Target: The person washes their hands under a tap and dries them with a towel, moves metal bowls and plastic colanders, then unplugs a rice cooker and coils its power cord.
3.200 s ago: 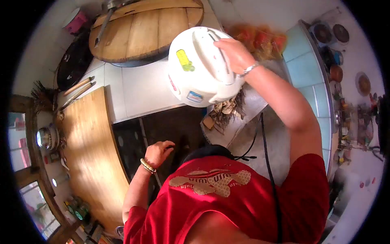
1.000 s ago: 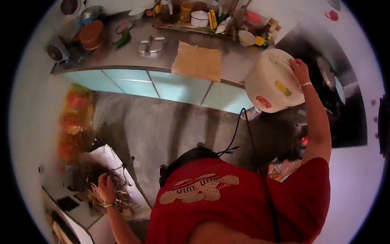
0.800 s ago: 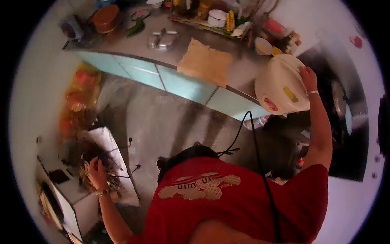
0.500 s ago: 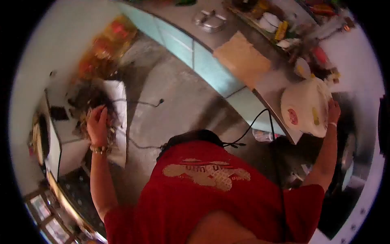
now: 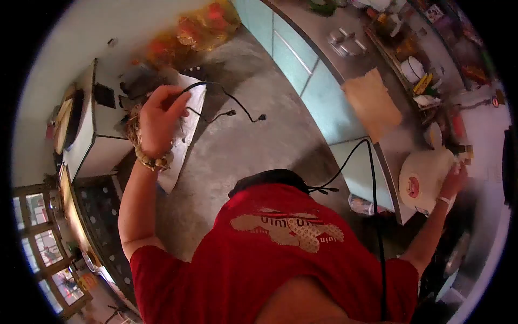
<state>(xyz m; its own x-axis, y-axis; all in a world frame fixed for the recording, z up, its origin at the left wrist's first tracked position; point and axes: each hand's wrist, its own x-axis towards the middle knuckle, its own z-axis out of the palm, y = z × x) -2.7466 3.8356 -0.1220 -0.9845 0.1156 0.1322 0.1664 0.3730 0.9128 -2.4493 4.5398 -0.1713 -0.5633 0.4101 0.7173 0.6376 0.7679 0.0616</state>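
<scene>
My left hand (image 5: 158,121), with a beaded bracelet, is raised at the left with its fingers closed on a black power cord (image 5: 237,101). The cord's loose ends, with plugs, hang over the grey floor. At the far right my right hand (image 5: 455,182) grips the handle of a white rice cooker (image 5: 423,181) with a red sticker on its side. The cooker is at the near end of the metal counter (image 5: 318,32); its underside is hard to make out. Part of my right hand's grip is blurred.
Brown paper (image 5: 372,102) and a metal divided tray (image 5: 345,42) lie on the counter, beside a rack (image 5: 402,56) of kitchen items. Dry kindling and a white board (image 5: 189,127) lie at the left, near a tiled stove (image 5: 105,156). Another black cable (image 5: 376,216) hangs before my shirt.
The view has turned, so the counter now runs down the right side. The cooker, held by my right hand, has come to the counter's end. My left hand has risen with the cord.
</scene>
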